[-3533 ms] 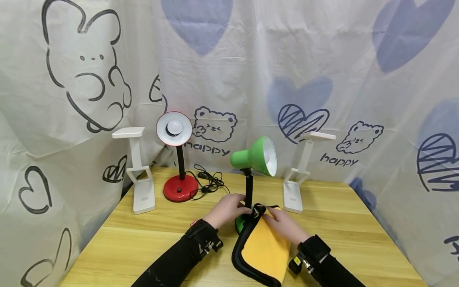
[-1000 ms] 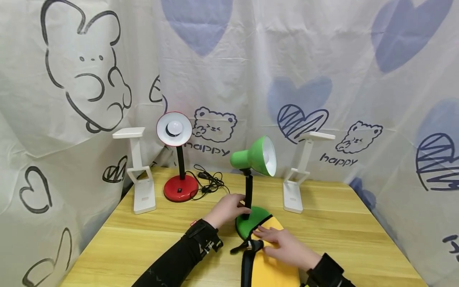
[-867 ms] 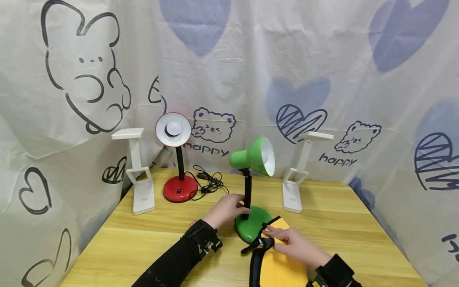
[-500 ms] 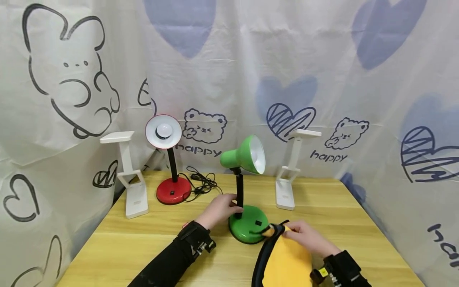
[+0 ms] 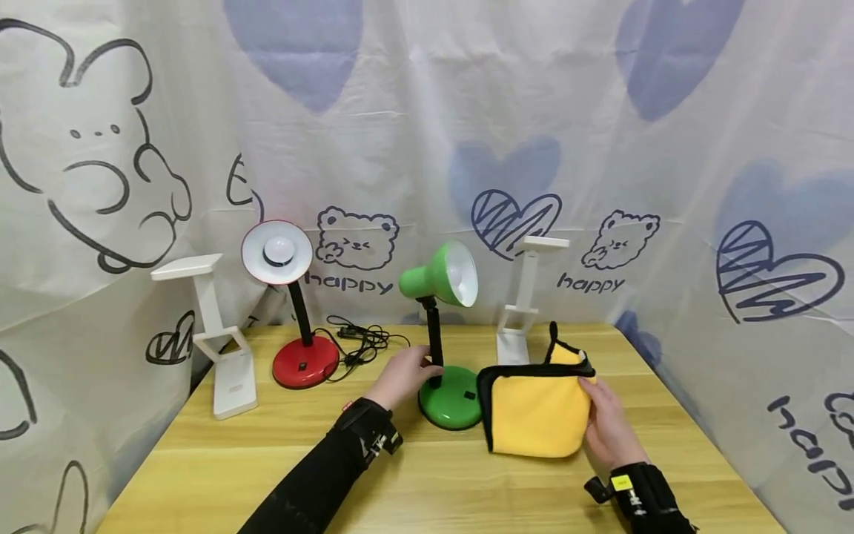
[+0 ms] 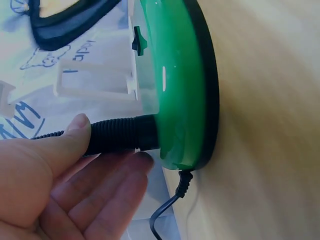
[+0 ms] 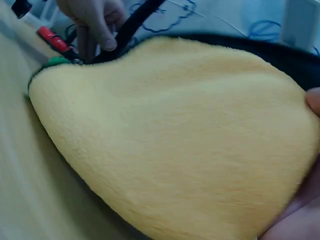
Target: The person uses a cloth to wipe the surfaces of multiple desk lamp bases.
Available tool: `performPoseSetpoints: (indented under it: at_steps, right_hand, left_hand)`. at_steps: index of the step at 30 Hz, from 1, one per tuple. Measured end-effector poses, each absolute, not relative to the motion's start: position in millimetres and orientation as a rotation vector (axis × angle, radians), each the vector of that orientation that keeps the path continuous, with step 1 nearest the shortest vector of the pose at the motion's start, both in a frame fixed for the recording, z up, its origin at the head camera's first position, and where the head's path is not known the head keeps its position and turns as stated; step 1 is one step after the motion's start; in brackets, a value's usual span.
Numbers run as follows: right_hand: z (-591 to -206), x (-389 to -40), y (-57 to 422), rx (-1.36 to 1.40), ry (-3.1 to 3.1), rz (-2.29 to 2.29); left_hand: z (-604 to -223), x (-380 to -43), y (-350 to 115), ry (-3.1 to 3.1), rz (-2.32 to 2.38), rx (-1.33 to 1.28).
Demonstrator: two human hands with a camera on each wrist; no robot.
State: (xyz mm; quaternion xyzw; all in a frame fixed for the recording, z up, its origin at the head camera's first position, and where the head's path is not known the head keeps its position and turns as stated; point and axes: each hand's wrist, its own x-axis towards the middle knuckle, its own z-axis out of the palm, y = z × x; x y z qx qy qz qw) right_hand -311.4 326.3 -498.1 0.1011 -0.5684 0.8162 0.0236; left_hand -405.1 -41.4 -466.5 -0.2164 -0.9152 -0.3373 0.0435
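Note:
A green desk lamp (image 5: 448,406) stands mid-table, its shade turned to the right. My left hand (image 5: 400,377) holds the lamp's black ribbed neck (image 6: 112,135) low down, thumb on one side and fingers on the other, just above the base. To the right of the base, my right hand (image 5: 612,423) pinches a folded yellow cloth (image 5: 537,415) with black edging by its right side, thumb on the near face. The cloth hangs upright, its left edge overlapping the base's rim in the head view. It fills most of the right wrist view and hides most of that hand's fingers.
A red desk lamp (image 5: 305,363) stands at the back left with a bundled black cable (image 5: 363,345) beside it. One white folding lamp (image 5: 235,386) is at far left; another white lamp (image 5: 512,347) stands behind the cloth. A printed curtain (image 5: 414,148) borders the wooden table (image 5: 414,482).
My right hand has drawn the cloth off the green base, rightward, and raised it from lying flat to hanging upright. My left hand keeps its hold on the neck. The head view has turned right.

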Motion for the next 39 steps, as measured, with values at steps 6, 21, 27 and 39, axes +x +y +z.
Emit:
performPoseSetpoints:
  at_steps: [6,21,27,39]
  right_hand:
    - [-491,-318,336,0.075,-1.622,2.56]
    - [-492,-324,345,-0.104,-1.615,2.475]
    - [-492,-317,355,-0.16,-1.629,2.43]
    - [-499,-302,372,-0.249,-1.606,2.389]
  left_hand:
    - [-459,-428,-48,-2.76,-0.979,-0.565]
    - [-466,-479,-33,-2.704,-0.924,-0.334]
    - [-466,-487,-10,-2.689,-1.02,-0.252]
    - [-480,-483,0,-2.699,-1.331,-0.354]
